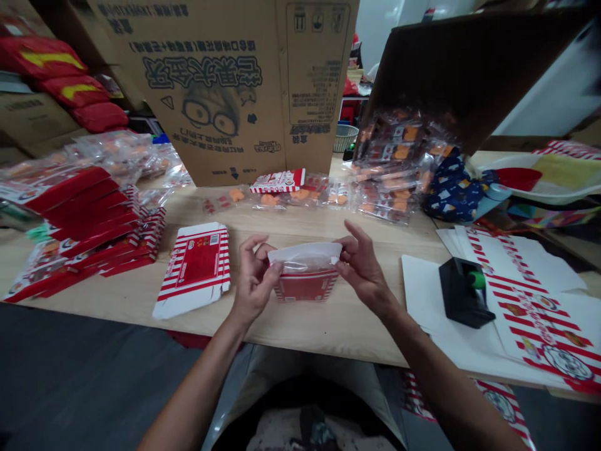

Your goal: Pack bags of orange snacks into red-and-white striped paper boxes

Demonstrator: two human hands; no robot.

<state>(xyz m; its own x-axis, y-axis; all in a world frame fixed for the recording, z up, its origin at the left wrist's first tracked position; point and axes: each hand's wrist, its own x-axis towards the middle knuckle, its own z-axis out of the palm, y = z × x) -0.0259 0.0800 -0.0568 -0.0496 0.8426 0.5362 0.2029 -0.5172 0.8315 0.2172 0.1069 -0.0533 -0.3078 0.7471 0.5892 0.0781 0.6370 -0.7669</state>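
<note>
Between my hands a red-and-white striped paper box [306, 287] stands upright on the wooden table, its white top flap raised. Clear plastic shows inside its opening. My left hand [254, 275] pinches the left top corner between thumb and fingers. At the right top corner, my right hand [364, 266] grips the edge with thumb and a finger, the index finger stretched out. Left of my left hand lies a flattened striped box [197, 266]. Beyond the box, clear packets with orange pieces [270, 200] lie in a row, a small striped packet [278, 181] on them.
A large cardboard carton [225, 94] stands at the back. Filled striped boxes [94, 219] are stacked at left. A dark open carton [451, 69] spills more packets at back right. A black tape dispenser [462, 294] sits on flat printed sheets [530, 300] at right.
</note>
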